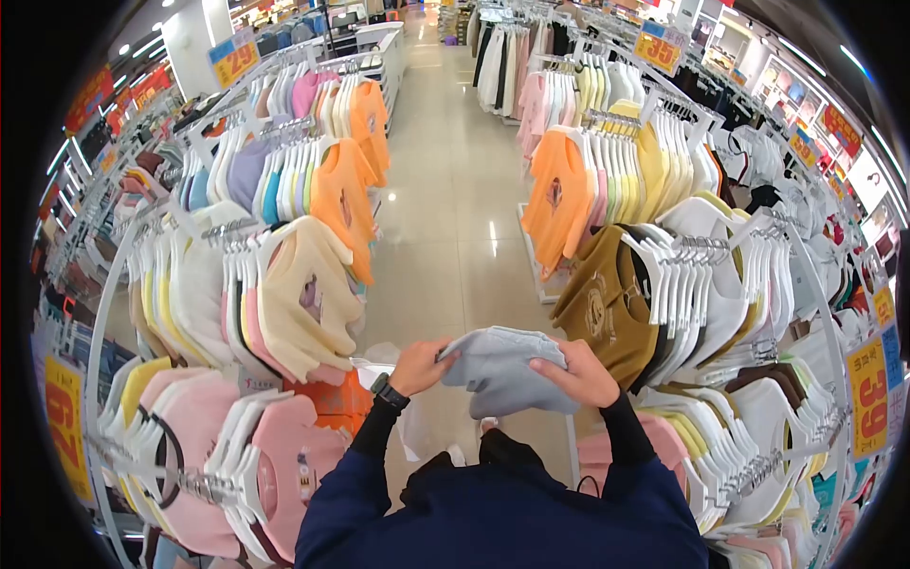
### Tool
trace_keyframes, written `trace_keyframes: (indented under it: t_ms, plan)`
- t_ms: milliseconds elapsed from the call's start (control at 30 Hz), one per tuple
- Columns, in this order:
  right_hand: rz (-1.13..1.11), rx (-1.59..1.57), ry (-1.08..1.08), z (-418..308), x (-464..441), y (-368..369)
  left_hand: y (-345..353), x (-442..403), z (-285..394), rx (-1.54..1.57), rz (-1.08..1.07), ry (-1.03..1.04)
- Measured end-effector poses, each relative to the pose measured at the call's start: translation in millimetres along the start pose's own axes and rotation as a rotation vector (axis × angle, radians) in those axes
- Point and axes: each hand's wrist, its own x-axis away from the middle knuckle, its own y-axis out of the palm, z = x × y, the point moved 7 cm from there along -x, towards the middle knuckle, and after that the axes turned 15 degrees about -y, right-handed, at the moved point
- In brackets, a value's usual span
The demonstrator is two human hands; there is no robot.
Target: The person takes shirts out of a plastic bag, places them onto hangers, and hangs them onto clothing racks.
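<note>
A folded light grey-blue garment (507, 365) hangs in the air in front of my body, stretched between both hands. Its exact kind cannot be made out. My left hand (419, 366), with a dark watch (389, 391) on the wrist, pinches the garment's left edge. On the opposite side my right hand (578, 374) is closed on the right edge, thumb on top and fingers hidden beneath. The lower part of the cloth droops loosely. Below my left hand sits an orange box or crate (334, 403) with white plastic (408, 431) beside it.
Racks of shirts on white hangers line both sides, with a cream shirt (305, 289) on the left and an olive-brown shirt (607, 308) on the right close by. A tiled aisle (445, 190) runs ahead between orange shirts. Price signs (868, 389) stand on the racks.
</note>
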Motion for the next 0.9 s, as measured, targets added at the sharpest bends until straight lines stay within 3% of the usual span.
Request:
trace_keyframes:
  t_ms: [233,367,467,567,667,700,800,833,900]
  plan:
    - [0.297,-0.276,0.065,107,-68,-61,-23,-124,-1,-0.215,0.439,0.051]
    - [0.372,-0.676,0.163,163,-119,-82,-45,-183,8,-0.195,0.583,0.078]
    - [0.352,-0.849,0.200,193,-161,-87,-39,-227,-1,-0.225,0.492,-0.099]
    - [0.242,-0.891,0.254,227,-200,-87,-35,-254,15,-0.059,0.464,-0.040]
    - [0.249,-0.932,0.247,235,-239,-98,-14,-289,-12,0.231,0.254,-0.099]
    - [0.272,-0.936,0.236,241,-252,-102,1,-301,-31,0.312,0.084,-0.042]
    - [0.290,-0.978,0.196,246,-296,-114,-2,-321,-38,0.673,0.014,0.043]
    - [0.304,-0.977,0.182,251,-310,-116,12,-338,-59,0.804,-0.183,-0.136]
    - [0.334,-0.971,0.152,263,-340,-119,11,-361,-70,0.834,-0.228,-0.096]
